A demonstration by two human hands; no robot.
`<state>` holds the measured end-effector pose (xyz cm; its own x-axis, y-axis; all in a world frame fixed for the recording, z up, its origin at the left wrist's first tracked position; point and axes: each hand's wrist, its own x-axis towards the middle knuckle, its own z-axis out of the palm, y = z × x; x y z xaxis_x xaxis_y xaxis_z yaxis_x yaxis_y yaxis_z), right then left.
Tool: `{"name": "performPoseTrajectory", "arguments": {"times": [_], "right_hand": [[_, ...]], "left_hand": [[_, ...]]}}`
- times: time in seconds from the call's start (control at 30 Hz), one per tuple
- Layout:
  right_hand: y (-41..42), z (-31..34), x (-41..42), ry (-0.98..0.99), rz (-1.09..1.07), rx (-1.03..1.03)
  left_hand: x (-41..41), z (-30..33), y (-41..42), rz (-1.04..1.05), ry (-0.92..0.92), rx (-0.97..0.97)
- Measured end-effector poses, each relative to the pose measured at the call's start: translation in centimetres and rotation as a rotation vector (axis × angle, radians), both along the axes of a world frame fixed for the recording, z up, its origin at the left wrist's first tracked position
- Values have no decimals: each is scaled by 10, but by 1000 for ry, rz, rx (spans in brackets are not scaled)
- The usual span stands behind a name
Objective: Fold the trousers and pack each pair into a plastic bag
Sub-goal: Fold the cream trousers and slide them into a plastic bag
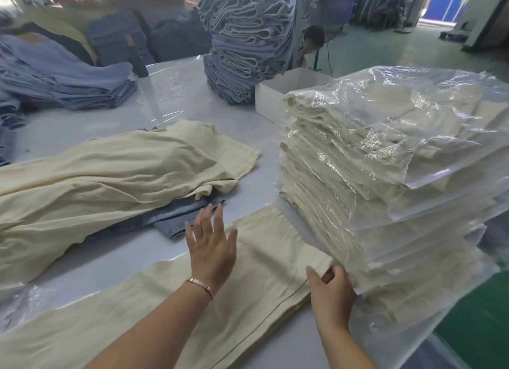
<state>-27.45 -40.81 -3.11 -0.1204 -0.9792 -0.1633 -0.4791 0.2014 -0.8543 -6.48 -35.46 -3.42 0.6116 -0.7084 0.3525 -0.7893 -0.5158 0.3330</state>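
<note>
We have a tall stack of bagged cream trousers (385,175) at our right; the long cream pair (248,272) lies flat on the pale surface (248,126), unfolded. Left hand (212,247) spread above it; right hand (332,293) pinches its hem. Loose pile of cream trousers (110,170) waits.

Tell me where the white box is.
In the head view, the white box sits far right of centre, between the tall denim stack and the bagged cream trousers.

Cream trousers (248,280) flat on table (110,258); left hand (210,244) spread above them, right hand (332,291) gripping hem beside bagged stack (385,189).
</note>
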Motion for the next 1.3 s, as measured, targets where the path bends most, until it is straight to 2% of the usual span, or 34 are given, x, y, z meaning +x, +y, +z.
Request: {"name": "performPoseTrajectory", "arguments": {"times": [0.03, 0.13, 0.2, 0.3, 0.37, 0.47, 0.53, 0.63, 0.7, 0.83, 0.97, 1.1, 1.17, 1.23, 1.3], "right_hand": [[-3, 1, -1, 24, -2, 32], [-6, -1, 0, 85, -10, 79], [-5, -2, 1, 111, -26, 86], [-7, -1, 0, 94, -41, 94], [-12, 0, 0, 51, -8, 101], [-15, 0, 4, -132, 50, 127], [-14, -1, 9, -132, 118, 100], [-17, 8, 15, -21, 232, -17], [-22, 25, 15, -17, 206, -137], [-23, 49, 7, -91, 62, -385], [-12, 39, 1, -163, 5, -292], [-14, 37, 1, -262, 23, -237], [-12, 42, 9, -336, 28, -218], [-3, 55, 24, -402, 65, -219], [9, 73, 44, -482, 147, -218]], "left_hand": [[-4, -5, 7, -15, 10, 27], [-8, -30, 26, -79, 153, 391], [-5, -39, 29, -131, 188, 520], [-1, -25, 28, -172, 247, 467], [-3, -14, 39, -165, 191, 322], [-20, -7, 77, -116, 91, 148], [-35, -11, 107, -112, 73, 182], [-43, -22, 131, -94, 89, 343], [-39, -24, 131, -37, 130, 430], [-20, -34, 121, 97, 177, 469], [-11, -35, 120, 127, 239, 527], [-13, -39, 126, 224, 252, 471], [-15, -38, 129, 221, 240, 522], [-14, -29, 128, 193, 310, 545], [-8, -12, 130, 137, 416, 420]]}}
